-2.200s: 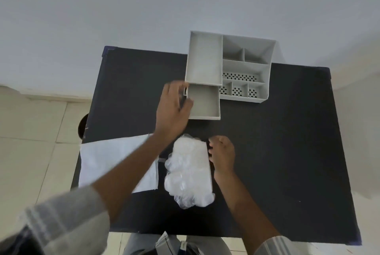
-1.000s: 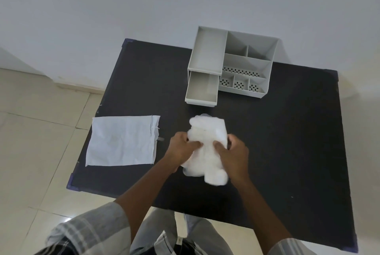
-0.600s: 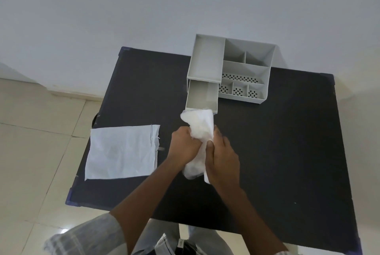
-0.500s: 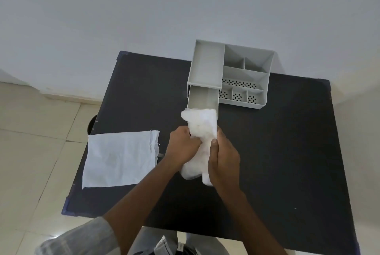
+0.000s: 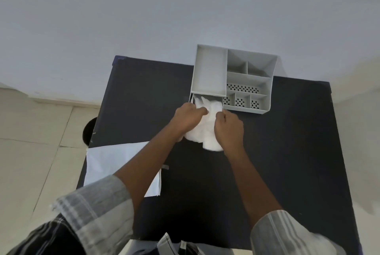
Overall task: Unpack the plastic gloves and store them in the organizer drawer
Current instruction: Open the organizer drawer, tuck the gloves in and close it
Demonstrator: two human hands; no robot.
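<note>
A crumpled white bundle of plastic gloves lies partly inside the pulled-out drawer of the grey organizer. Its far end fills the drawer mouth and its near end hangs out over the black table. My left hand grips the bundle's left side, fingers closed on it. On the bundle's right side my right hand is closed too. The drawer's floor and front are hidden by gloves and hands.
A flat white bag lies at the table's left edge, partly under my left forearm. The organizer stands at the back of the table against the wall, with several open compartments. A dark round object sits on the tiled floor to the left.
Both hands have carried the glove bundle away from me, from the middle of the table to the drawer. Its far end now sits in the drawer mouth.
</note>
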